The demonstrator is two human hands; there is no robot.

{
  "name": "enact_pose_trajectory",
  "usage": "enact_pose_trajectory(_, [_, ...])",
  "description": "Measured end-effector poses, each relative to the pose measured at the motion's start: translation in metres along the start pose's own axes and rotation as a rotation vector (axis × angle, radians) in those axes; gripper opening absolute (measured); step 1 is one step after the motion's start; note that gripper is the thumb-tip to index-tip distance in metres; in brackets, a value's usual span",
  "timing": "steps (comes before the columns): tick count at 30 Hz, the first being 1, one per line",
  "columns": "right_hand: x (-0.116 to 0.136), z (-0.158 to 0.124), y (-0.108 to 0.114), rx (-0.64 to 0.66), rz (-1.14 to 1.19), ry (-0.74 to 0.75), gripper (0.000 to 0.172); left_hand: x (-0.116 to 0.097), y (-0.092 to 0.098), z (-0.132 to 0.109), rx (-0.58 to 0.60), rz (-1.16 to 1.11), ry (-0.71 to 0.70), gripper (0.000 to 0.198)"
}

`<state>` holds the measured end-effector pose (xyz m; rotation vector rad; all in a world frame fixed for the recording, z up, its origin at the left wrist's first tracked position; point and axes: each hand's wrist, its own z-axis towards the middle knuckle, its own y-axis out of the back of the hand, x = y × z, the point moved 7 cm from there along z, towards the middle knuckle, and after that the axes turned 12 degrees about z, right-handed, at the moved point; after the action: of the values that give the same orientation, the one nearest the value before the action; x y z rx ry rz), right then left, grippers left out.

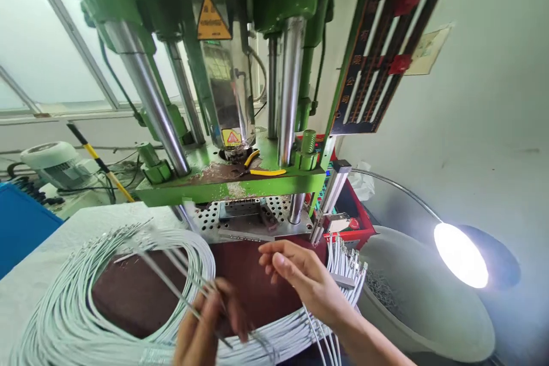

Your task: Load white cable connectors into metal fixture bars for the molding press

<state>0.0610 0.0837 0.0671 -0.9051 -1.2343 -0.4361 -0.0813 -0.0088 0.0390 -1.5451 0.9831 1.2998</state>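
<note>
My left hand (210, 320), blurred by motion, is closed around a few thin grey-white cables (165, 277) whose ends stick out to the upper left. My right hand (302, 277) is stretched forward with its fingers loosely extended and nothing visible in them. Just beyond its fingertips, a thin pale strip (246, 235) lies at the front of the press's perforated plate (206, 220). A big coil of white cables (55, 291) lies to the left of my hands. Below and to the right of them runs a bundle of white cables (295, 329) with metal-tipped connectors (349, 257).
A green press (235, 189) with steel columns stands ahead, yellow-handled pliers (268, 172) lying on its ledge. At right are a lit lamp (461, 254), a large pale tub (454, 320) holding small scraps, and a red bin (360, 206). A motor (54, 163) sits back left.
</note>
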Motion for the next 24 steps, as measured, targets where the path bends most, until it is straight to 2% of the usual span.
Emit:
enact_pose_trajectory(3, [0.0, -0.004, 0.019, -0.029, -0.107, -0.056, 0.041, -0.038, 0.049, 0.017, -0.356, 0.03, -0.27, 0.027])
enact_pose_trajectory(5, [0.002, -0.005, 0.03, -0.069, -0.181, -0.059, 0.038, -0.043, 0.063, 0.024, -0.449, 0.207, -0.299, 0.026])
enact_pose_trajectory(6, [0.004, -0.004, 0.032, -0.09, -0.214, -0.046, 0.037, -0.04, 0.063, 0.027, -0.464, 0.353, -0.294, 0.026])
enact_pose_trajectory(9, [0.014, -0.001, 0.028, -0.113, -0.285, 0.004, 0.033, -0.02, 0.047, 0.033, -0.425, 0.814, -0.337, 0.029])
enact_pose_trajectory(11, [0.021, 0.002, 0.018, -0.103, -0.303, 0.026, 0.032, -0.007, 0.033, 0.034, -0.407, 1.022, -0.455, 0.033])
enact_pose_trajectory(14, [0.029, 0.008, 0.004, -0.09, -0.315, 0.043, 0.031, 0.001, 0.02, 0.031, -0.442, 1.243, -0.645, 0.03])
enact_pose_trajectory(18, [0.036, 0.015, -0.01, -0.087, -0.315, 0.069, 0.03, 0.001, 0.013, 0.03, -0.446, 1.432, -0.736, 0.026])
enact_pose_trajectory(24, [0.04, 0.024, -0.023, -0.07, -0.239, 0.091, 0.03, -0.008, 0.007, 0.026, -0.476, 1.523, -0.799, 0.028])
